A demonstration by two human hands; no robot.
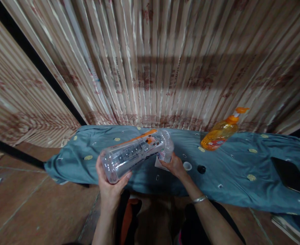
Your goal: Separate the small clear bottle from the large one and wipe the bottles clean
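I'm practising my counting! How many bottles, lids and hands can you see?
Bottles: 3 (big bottle, small bottle, orange bottle)
Lids: 2 (white lid, black lid)
Hands: 2 (left hand, right hand)
Total: 7

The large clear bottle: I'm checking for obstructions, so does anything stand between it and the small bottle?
Nothing visible: the large clear bottle, in the left hand, has its far end right at the small bottle in the right hand. Whether they touch is unclear.
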